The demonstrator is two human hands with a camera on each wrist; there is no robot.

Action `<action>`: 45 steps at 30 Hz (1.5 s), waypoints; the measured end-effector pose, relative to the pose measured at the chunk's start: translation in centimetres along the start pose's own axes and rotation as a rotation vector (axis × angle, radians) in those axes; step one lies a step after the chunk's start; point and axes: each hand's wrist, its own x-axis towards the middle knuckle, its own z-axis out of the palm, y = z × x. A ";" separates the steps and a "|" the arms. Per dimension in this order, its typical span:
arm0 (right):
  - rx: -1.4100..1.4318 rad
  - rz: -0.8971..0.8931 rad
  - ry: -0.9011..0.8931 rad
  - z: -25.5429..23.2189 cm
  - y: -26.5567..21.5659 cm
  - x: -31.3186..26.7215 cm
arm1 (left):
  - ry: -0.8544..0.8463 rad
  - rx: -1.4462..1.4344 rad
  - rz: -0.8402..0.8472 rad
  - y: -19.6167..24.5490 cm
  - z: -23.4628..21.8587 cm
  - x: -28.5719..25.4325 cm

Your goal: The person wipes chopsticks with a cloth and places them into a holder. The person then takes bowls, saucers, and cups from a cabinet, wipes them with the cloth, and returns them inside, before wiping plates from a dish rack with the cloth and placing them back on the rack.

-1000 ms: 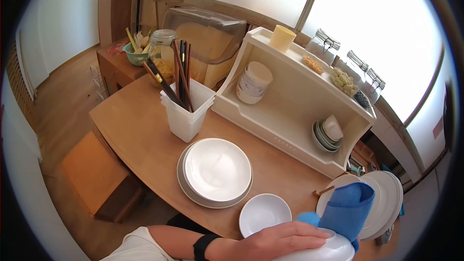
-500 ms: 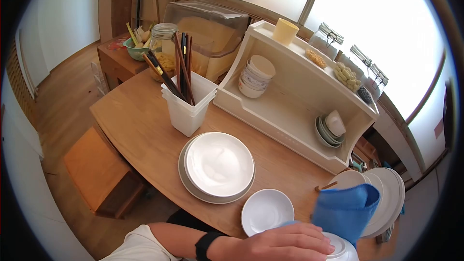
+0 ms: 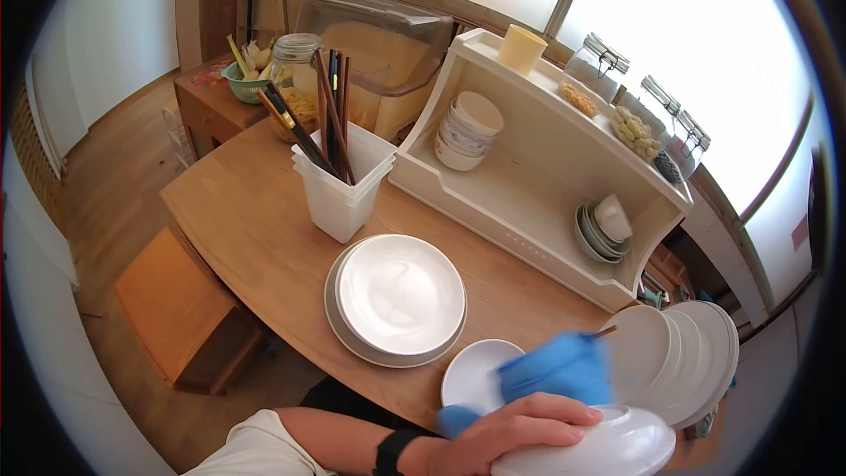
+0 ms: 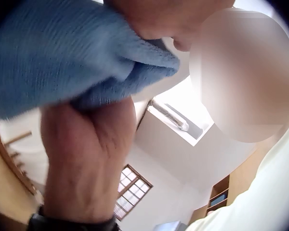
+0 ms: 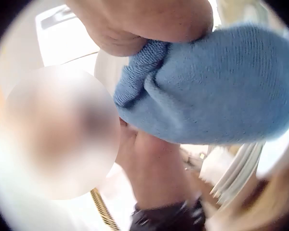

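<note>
In the head view my left hand (image 3: pixel 533 423) holds a white bowl (image 3: pixel 608 449) at the bottom edge. The bowl is tipped with its underside up, my fingers lying across its base. A blue cloth (image 3: pixel 564 370) rises behind the hand and bowl, blurred. My right hand (image 5: pixel 144 24) appears in the right wrist view, gripping the cloth; it is hidden in the head view. Another white bowl (image 3: pixel 471 370) sits on the table, partly covered by the cloth in this view. To its left, a white plate (image 3: pixel 401 291) rests on a slightly larger plate.
A white container (image 3: pixel 339 198) holds several chopsticks. Behind it all stands a cream shelf (image 3: pixel 520 229) with stacked bowls inside and jars on top. Several large plates (image 3: pixel 705 353) stand upright in a rack at right. A stool (image 3: pixel 189 308) is left of the table (image 3: pixel 238 229).
The blue cloth has swung left, now overlapping the bowl on the table. The held bowl has tilted, showing more of its outer side. My left hand stays on it.
</note>
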 end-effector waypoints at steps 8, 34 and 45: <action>0.004 0.014 0.021 0.7 -0.1 -0.4 | -0.394 0.038 -0.147 1.4 -2.6 1.8; 0.010 0.049 0.076 2.8 -1.7 -1.5 | -0.363 -0.024 -0.252 1.3 -1.3 -0.1; 0.006 0.051 0.087 4.1 -3.2 -1.5 | -0.258 -0.077 -0.195 1.4 -0.9 -1.3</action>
